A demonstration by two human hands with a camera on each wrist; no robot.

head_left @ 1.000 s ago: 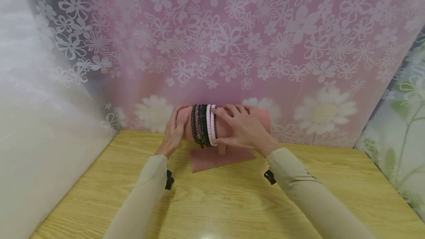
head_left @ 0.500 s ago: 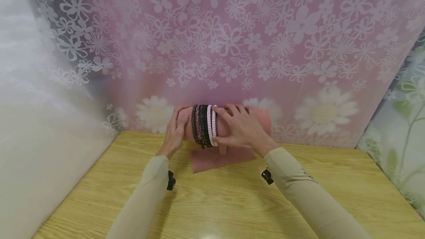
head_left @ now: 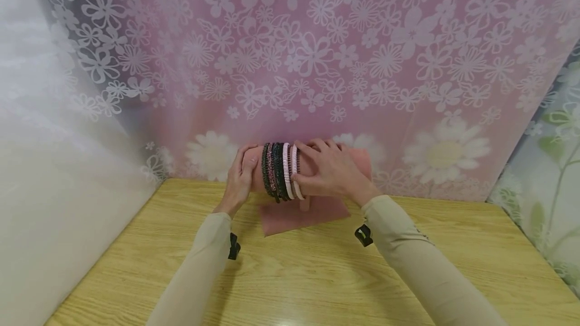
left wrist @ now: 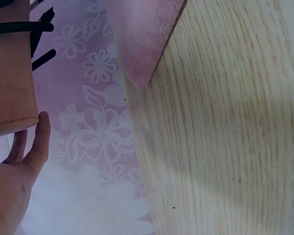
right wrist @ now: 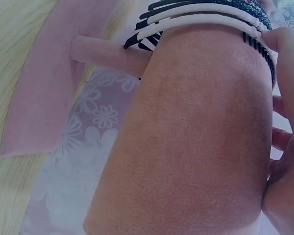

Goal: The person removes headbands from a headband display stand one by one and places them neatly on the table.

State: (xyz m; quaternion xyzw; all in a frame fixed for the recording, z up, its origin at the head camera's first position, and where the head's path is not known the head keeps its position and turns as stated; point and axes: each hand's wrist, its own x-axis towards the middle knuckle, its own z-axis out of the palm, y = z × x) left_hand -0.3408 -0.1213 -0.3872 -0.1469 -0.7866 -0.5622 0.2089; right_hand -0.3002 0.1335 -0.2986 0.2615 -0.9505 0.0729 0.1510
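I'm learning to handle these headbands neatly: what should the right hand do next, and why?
Probably ease the outermost white headband sideways along the pink roll toward its right end. The right hand has its thumb against that band, no other band lies beyond it, and the left hand grips the opposite end, which should steady the roll.

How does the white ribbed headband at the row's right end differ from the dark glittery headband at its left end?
The right hand touches the white ribbed headband; no hand visibly touches the dark glittery headband. The white one shows a gap to its white neighbour; the dark one sits close to its pinkish neighbour. Both curve around the pink plush cylinder.
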